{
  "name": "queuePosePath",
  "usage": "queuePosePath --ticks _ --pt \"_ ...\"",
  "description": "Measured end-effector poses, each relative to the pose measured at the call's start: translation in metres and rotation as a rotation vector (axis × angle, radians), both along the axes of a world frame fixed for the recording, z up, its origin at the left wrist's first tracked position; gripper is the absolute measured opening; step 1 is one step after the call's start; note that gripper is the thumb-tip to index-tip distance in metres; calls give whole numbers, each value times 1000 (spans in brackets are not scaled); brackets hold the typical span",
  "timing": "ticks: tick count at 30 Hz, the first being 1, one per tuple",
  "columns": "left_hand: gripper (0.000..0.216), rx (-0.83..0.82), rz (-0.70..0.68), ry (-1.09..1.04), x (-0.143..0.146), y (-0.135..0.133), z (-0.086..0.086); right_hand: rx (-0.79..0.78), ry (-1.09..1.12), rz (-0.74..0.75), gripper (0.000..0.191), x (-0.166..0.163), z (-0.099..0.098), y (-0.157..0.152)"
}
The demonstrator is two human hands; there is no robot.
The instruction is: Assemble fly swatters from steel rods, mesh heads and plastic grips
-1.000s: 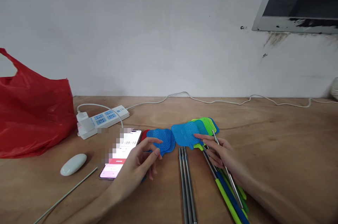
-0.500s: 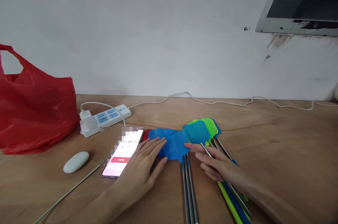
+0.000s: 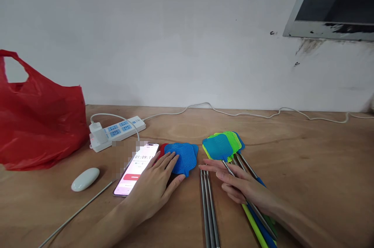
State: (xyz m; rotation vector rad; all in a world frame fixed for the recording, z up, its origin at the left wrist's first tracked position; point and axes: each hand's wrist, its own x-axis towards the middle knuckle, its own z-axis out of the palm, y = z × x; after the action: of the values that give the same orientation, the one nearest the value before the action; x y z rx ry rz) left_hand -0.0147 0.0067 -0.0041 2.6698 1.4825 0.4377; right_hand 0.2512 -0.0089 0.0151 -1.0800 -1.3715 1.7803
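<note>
My left hand (image 3: 157, 183) lies flat and open on the wooden table (image 3: 306, 162), its fingers resting on the near edge of a small stack of blue mesh swatter heads (image 3: 183, 155), with a red one showing under them. My right hand (image 3: 238, 185) reaches left with its fingers stretched out, its fingertips close to the tops of a bundle of bare metal rods (image 3: 208, 205). Its palm lies over the rods of a pile of assembled fly swatters (image 3: 223, 145) with blue and green heads and coloured grips.
A lit phone (image 3: 137, 168) lies just left of my left hand. Further left are a white mouse (image 3: 85, 179), a white power strip (image 3: 117, 131) with a charger and a red plastic bag (image 3: 37, 123). A single thin rod (image 3: 76, 213) lies at the front left. Cables run along the wall.
The blue mesh head that lay by the assembled pile has slid left onto the stack under my left hand. My right hand has let go of it and moved toward the bare rods.
</note>
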Motion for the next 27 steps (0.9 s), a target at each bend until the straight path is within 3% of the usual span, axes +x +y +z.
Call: queuePosePath --ticks 4,10,13,19,27 --pt "58 48 22 -13 -2 2 -3 -31 51 -72 37 2 -2 5" --pt "51 79 -14 -6 -2 3 -3 -153 324 -261 39 9 -11 17" --pt "46 69 -68 21 -1 3 -2 -110 380 -381 44 10 -14 18" --pt "45 40 -55 32 -1 1 0 -40 255 -462 54 9 -14 17" --pt "38 26 -85 1 -1 1 -1 -87 205 -461 48 5 -8 14"
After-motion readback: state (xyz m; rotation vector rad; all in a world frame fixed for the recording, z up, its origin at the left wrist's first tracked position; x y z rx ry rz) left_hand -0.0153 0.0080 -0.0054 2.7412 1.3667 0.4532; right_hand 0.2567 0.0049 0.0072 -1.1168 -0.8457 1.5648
